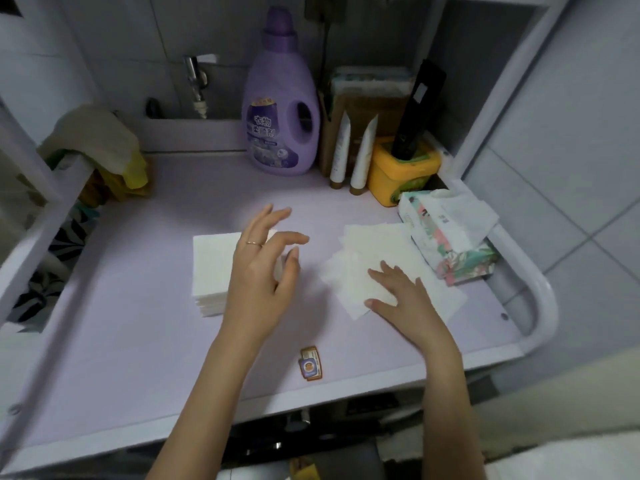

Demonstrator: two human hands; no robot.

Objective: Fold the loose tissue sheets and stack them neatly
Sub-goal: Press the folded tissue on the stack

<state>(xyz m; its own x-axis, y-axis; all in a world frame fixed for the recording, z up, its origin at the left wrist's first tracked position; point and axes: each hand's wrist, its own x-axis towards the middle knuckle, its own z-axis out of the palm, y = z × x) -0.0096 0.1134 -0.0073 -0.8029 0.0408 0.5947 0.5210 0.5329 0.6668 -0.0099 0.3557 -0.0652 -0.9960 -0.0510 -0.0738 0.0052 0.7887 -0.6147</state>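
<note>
The left grip (263,271) hovers over the stack of folded tissues (213,268) mid-way along the tabletop (138,323), fingers loosely spread, holding nothing; the right grip (401,296) lies flat, fingers straight, on the loose tissue sheets (367,251) near the right edge

The left hand (259,271) wears a thin ring (254,243) on one finger. The ring is a plain, shiny little band with a gold-pink colour. The nails (296,250) close to the ring are rounded and a bit long. The right hand (405,299), off to the right of the ring, has bare fingers (389,273). Below the ring, both arms (214,375) are bare as far down as can be seen.
</note>
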